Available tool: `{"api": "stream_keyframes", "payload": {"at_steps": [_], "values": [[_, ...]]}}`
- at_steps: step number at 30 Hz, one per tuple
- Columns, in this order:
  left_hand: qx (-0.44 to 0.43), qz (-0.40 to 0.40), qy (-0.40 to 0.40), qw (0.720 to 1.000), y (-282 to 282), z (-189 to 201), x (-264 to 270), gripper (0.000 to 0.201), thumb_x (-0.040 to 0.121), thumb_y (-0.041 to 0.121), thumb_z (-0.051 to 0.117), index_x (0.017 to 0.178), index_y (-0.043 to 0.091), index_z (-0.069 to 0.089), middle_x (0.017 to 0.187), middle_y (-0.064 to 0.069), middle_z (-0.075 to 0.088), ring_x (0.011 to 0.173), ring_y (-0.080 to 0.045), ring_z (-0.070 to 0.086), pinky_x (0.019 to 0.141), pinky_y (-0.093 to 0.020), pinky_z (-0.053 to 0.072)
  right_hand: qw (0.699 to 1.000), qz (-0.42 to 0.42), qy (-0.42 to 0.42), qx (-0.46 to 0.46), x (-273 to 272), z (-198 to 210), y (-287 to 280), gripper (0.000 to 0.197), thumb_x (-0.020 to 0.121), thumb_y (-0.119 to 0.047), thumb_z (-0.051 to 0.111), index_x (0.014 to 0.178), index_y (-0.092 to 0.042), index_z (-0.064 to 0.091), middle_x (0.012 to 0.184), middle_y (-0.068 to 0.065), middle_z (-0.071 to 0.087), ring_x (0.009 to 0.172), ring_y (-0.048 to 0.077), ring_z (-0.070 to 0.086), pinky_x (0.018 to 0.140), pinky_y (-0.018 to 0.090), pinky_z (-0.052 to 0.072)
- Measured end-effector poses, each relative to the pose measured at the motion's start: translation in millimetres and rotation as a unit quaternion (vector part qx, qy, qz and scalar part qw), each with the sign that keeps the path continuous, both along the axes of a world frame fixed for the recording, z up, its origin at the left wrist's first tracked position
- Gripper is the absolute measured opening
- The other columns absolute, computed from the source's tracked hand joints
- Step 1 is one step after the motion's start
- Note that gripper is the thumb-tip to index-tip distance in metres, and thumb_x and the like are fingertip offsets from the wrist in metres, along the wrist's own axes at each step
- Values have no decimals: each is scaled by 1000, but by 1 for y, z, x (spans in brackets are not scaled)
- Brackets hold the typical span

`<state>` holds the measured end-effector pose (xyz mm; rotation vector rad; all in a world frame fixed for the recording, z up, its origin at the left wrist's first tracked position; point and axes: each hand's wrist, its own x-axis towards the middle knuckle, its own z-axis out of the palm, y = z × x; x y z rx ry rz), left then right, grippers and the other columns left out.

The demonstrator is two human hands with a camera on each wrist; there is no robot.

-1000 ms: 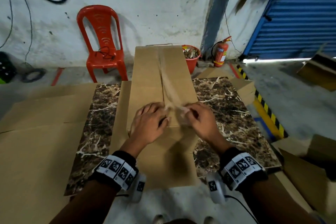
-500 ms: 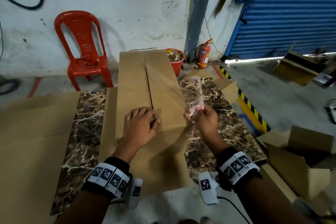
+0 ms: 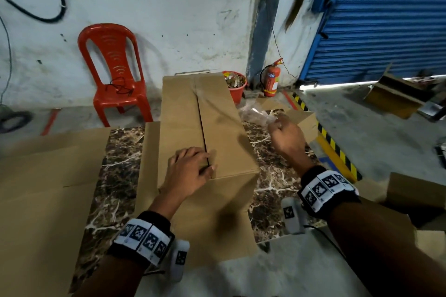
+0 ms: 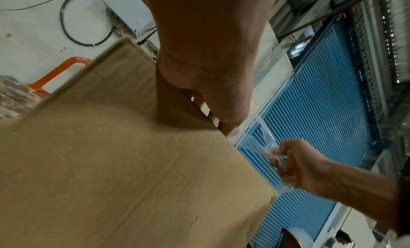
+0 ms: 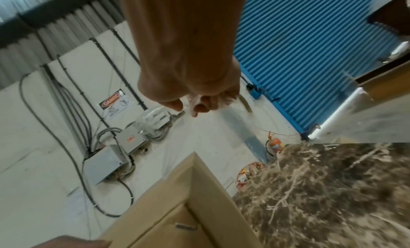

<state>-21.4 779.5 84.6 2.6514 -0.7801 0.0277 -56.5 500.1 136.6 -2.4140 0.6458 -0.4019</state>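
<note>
A long brown cardboard box [image 3: 183, 113] lies on the marble-patterned table [image 3: 120, 152] with its top seam running away from me. My left hand [image 3: 190, 171] presses flat on the box top at the near end of the seam; the left wrist view shows its fingers [image 4: 213, 97] lying on the cardboard [image 4: 111, 164]. My right hand [image 3: 287, 137] is off the box to the right, above the table, pinching a crumpled strip of clear tape [image 3: 255, 113]. The same tape [image 4: 268, 137] trails from the right hand [image 4: 297, 164] in the left wrist view. In the right wrist view the curled fingers [image 5: 199, 104] hide most of it.
A red plastic chair [image 3: 113, 72], a red bucket [image 3: 235, 87] and a fire extinguisher [image 3: 271, 79] stand by the back wall. Flat cardboard sheets [image 3: 43, 188] lie at the left. Open cardboard boxes [image 3: 415, 200] sit at the right, before a blue shutter [image 3: 386, 19].
My right hand has pulled the clear tape off the seam and carried it right, away from the box. The left hand has stayed pressed on the box top.
</note>
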Motion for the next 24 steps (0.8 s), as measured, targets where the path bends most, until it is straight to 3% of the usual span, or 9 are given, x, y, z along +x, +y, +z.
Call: {"api": "stream_keyframes", "payload": {"at_steps": [3,6,9,11,12,15,19,22,24], "values": [[-56,-39,29,997,13,0,26,33,87,41,66,119,34,64,129,7,56,121,-21,48,101,-44,38,994,29,96,33,7,-3,18,72,84,-71,36,144,-31,37,145,17,41,132,39,41,107,62,35],[-97,71,23,992,25,7,54,43,83,25,72,124,16,62,128,-9,56,117,-31,53,101,-42,41,982,84,154,75,5,-13,43,61,99,-56,40,152,-29,26,154,17,25,138,43,29,113,57,32],[-149,152,149,966,43,4,80,47,83,36,71,118,6,61,113,-10,62,111,-34,59,90,-38,47,982,95,140,88,2,-33,58,55,101,-40,47,147,-15,28,144,17,34,131,42,37,102,40,39],[-260,148,307,903,46,6,81,32,87,26,71,112,7,65,106,-9,69,105,-32,64,83,-35,50,984,81,102,125,2,-40,60,51,100,-36,51,140,-11,31,134,20,46,118,40,53,86,34,41],[-283,146,335,887,47,7,80,28,87,21,70,111,6,66,106,-11,70,103,-31,65,79,-33,51,984,83,87,132,5,-43,58,48,100,-34,52,137,-10,32,128,20,53,111,39,59,81,32,43],[-306,144,324,883,38,6,71,26,87,19,72,110,9,68,99,-4,71,100,-26,66,71,-28,52,985,110,95,90,6,-34,47,42,103,-29,47,135,-5,34,118,16,61,105,33,62,78,30,42],[-316,178,331,871,18,7,45,20,76,25,83,91,19,70,93,-6,73,90,-27,70,80,-52,58,982,142,120,15,5,-19,18,39,107,-25,34,139,-3,40,133,21,54,117,36,56,90,34,43],[-309,206,325,870,-3,10,5,42,69,42,84,100,24,62,99,1,69,89,-22,67,74,-47,60,977,174,125,-15,3,-5,-8,41,103,-33,40,132,-6,53,131,18,57,117,33,57,93,33,43],[-311,199,331,868,-17,14,-25,40,74,44,81,103,25,61,99,2,68,88,-19,67,67,-45,61,974,185,122,-38,3,2,-28,40,102,-33,43,133,-9,53,128,17,61,115,33,58,91,33,43]]}}
